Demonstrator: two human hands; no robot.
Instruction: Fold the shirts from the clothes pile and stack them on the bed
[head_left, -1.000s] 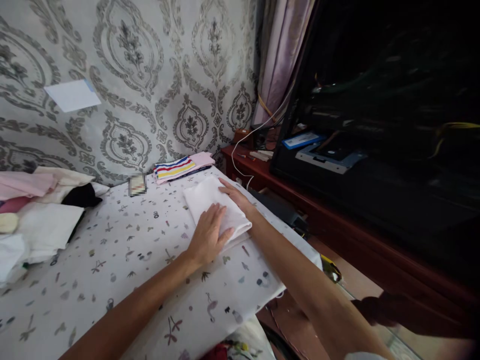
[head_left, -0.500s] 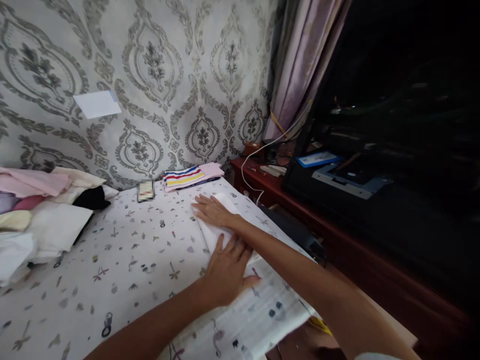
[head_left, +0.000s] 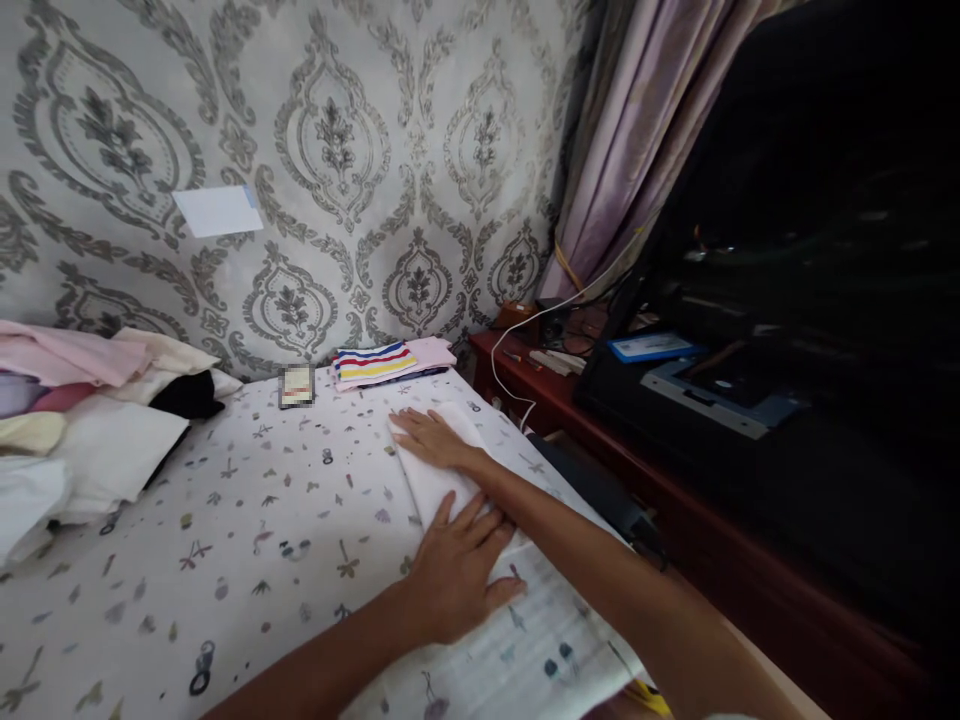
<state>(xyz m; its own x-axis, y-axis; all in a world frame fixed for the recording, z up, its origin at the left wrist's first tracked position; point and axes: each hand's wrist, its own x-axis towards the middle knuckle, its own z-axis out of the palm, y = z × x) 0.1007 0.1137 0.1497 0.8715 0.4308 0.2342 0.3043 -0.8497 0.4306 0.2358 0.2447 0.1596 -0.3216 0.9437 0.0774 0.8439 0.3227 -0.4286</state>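
Observation:
A folded white cloth (head_left: 425, 486) lies flat near the right edge of the bed, on a printed white sheet (head_left: 255, 600). My right hand (head_left: 433, 440) rests palm down on its far part, fingers stretched to the left. Closer to me, my left hand (head_left: 466, 568) presses on the near end, its fingers spread and the thumb pointing right. My right forearm passes just beyond the left fingertips and hides part of the cloth. Neither hand grips anything.
Folded striped and pink clothes (head_left: 379, 364) lie by the wall, near a small blurred-out item (head_left: 297, 386). A pile of loose clothes (head_left: 112, 440) is at the left. On the right stand a dark red cabinet (head_left: 517, 367) with a white cable (head_left: 495, 350) and a large black screen (head_left: 817, 250).
The view has shifted slightly, so the scene sits a little to the right and lower. Both hands stay flat on the white cloth in nearly the same pose.

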